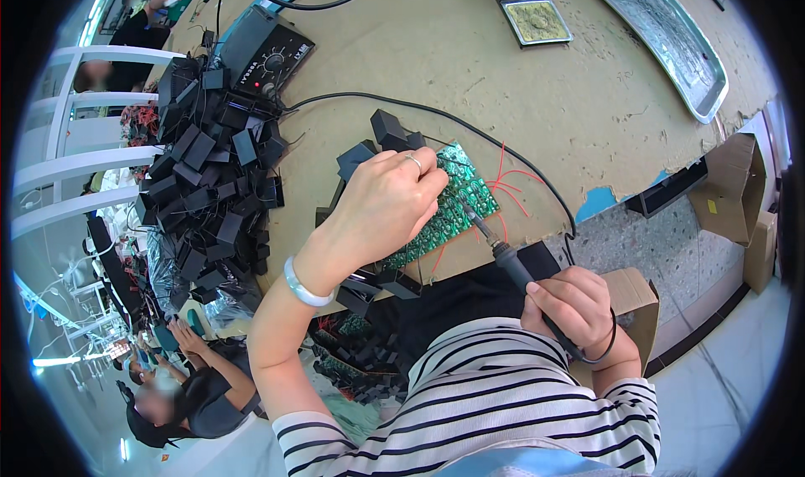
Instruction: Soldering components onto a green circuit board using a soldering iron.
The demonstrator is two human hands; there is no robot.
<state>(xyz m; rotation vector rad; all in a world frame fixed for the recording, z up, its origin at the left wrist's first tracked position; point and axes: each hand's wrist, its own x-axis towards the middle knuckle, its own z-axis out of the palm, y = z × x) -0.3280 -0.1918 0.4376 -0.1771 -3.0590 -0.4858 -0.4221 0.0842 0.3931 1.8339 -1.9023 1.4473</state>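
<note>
My right hand point(579, 305) is wrapped round the handle of a soldering iron point(516, 267). Its metal tip points up and left, onto the green circuit board panel point(476, 194) near the table's front edge. Over the left part of that panel is my left hand point(381, 199), its fingers pinched together; whatever lies between them is hidden. Thin red wires point(513, 184) stick out from the panel's right and lower sides. Close by my left hand sit several black box-shaped housings point(388, 130), some behind the fingers and some below the wrist.
A large heap of black housings point(210, 175) with leads covers the table's left side, beside a soldering station point(267, 58). Its black cable point(470, 125) arcs across the table. Farther off are a tip-cleaner stand point(537, 20) and a metal tray point(708, 79). A co-worker point(201, 393) sits at left.
</note>
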